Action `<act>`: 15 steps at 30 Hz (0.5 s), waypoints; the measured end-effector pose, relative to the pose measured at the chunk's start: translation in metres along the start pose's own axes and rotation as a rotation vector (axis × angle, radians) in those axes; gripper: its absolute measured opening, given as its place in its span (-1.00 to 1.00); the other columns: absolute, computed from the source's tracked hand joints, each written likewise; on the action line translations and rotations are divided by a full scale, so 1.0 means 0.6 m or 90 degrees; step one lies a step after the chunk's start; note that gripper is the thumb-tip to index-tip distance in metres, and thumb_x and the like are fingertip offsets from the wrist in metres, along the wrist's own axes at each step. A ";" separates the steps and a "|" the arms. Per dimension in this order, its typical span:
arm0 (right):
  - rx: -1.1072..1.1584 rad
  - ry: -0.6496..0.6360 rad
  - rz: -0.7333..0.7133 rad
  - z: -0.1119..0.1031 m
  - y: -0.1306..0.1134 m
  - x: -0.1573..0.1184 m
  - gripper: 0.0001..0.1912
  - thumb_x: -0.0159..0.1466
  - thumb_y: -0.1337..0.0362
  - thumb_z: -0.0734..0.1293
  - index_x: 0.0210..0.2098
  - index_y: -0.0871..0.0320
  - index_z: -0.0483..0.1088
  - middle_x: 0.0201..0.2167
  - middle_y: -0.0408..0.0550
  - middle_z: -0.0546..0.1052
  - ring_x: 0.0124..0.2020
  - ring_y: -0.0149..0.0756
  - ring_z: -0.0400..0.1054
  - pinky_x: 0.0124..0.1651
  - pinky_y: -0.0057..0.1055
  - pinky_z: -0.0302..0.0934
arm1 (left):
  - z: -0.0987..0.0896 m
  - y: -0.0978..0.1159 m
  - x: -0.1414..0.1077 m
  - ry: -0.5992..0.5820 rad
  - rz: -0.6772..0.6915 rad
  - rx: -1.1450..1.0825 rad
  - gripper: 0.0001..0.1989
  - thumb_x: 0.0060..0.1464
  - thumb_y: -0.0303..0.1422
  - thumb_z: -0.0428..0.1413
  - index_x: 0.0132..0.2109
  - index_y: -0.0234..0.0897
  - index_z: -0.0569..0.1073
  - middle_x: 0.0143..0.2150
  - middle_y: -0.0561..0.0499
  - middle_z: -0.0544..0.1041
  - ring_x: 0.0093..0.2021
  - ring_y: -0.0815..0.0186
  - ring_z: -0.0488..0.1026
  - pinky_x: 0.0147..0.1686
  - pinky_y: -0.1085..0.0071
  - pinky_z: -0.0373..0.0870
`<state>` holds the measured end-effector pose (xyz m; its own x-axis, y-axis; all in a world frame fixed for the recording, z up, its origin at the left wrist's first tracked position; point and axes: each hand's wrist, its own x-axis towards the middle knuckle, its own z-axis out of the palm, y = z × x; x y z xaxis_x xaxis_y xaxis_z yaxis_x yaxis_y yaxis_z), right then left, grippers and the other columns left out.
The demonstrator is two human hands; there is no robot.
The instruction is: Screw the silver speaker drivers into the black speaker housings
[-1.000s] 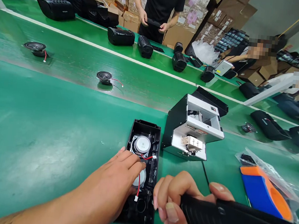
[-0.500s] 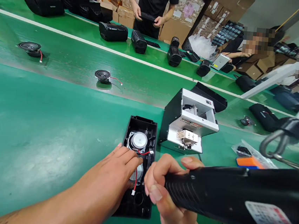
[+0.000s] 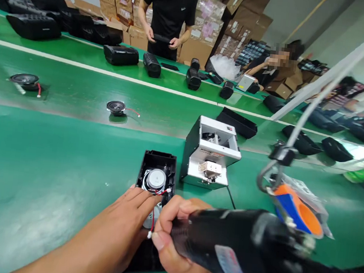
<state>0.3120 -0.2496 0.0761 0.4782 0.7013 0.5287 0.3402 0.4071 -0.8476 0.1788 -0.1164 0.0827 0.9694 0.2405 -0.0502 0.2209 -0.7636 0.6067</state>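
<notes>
A black speaker housing [image 3: 160, 155] lies on the green table with its inside facing up. Its upper speaker driver [image 3: 156, 179] shows a silver round back. Below it, a second speaker driver [image 3: 149, 221] with a red wire and white plug is partly covered by my left hand [image 3: 127, 215]. The left fingers bend over that lower driver, and the thumb is mostly hidden. My right hand [image 3: 180, 243] is wrapped round the front of a black electric screwdriver [image 3: 221, 232], held nearly level beside the housing's right edge. The tool's tip is hidden behind my fingers.
Just beyond the housing stands a white and black screw feeder [image 3: 212, 152]. Loose drivers [image 3: 116, 107] sit on the green conveyor. A metal hook [image 3: 266, 179] hangs by the screwdriver's tail, near an orange and blue object [image 3: 297, 210]. A co-worker [image 3: 166, 17] stands opposite.
The view has shifted, so most things appear further left and lower. The screwdriver's rear has swung nearer the hook, showing its tail. Both hands stay at the housing.
</notes>
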 end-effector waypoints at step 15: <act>-0.047 0.358 -0.246 -0.111 -0.011 0.128 -0.33 0.53 0.37 0.47 0.45 -0.19 0.14 -0.34 -0.36 0.43 -0.48 -0.33 0.31 -0.31 -0.35 0.40 | -0.081 -0.125 0.008 0.078 0.241 0.221 -0.57 0.05 -0.60 0.18 -0.11 0.11 0.65 -0.03 0.28 0.75 0.27 0.19 0.62 0.58 0.11 0.02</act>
<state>0.4003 -0.2373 0.1250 0.6522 0.0962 0.7519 0.6157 0.5114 -0.5995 0.1619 -0.0288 0.0754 0.9732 -0.0378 0.2266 -0.0989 -0.9592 0.2648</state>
